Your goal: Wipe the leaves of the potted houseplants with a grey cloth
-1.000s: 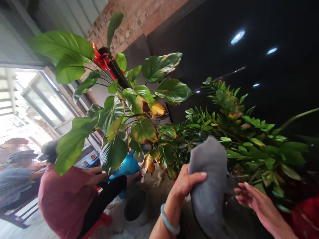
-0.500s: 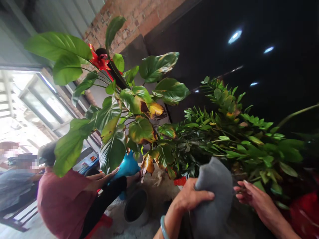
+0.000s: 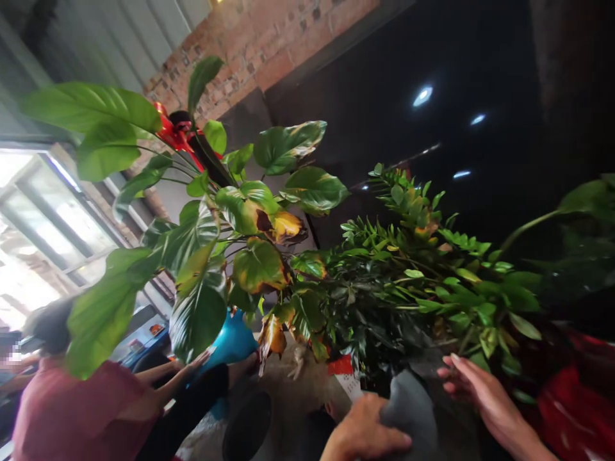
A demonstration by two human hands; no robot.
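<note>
At the bottom of the view my left hand (image 3: 362, 429) grips a soft grey cloth (image 3: 414, 410), thumb laid across its front. Part of the cloth is cut off by the lower edge. To the right of the cloth and apart from it, my right hand (image 3: 485, 397) has its fingers loosely curved and spread, with nothing visible in them. It is just below the low leaves of a bushy green plant (image 3: 461, 288).
A tall large-leaved plant (image 3: 259, 266) with browned leaves and a red bow (image 3: 175, 131) stands ahead. On the left sits a person in a pink shirt (image 3: 81, 410), near a blue bag (image 3: 233, 342) and a dark bucket (image 3: 247, 426). Something shiny red (image 3: 576, 410) lies at right.
My left hand and the grey cloth are lower in the view. My right hand is slightly lower too, its fingers a little straighter. The whole scene has shifted left and down.
</note>
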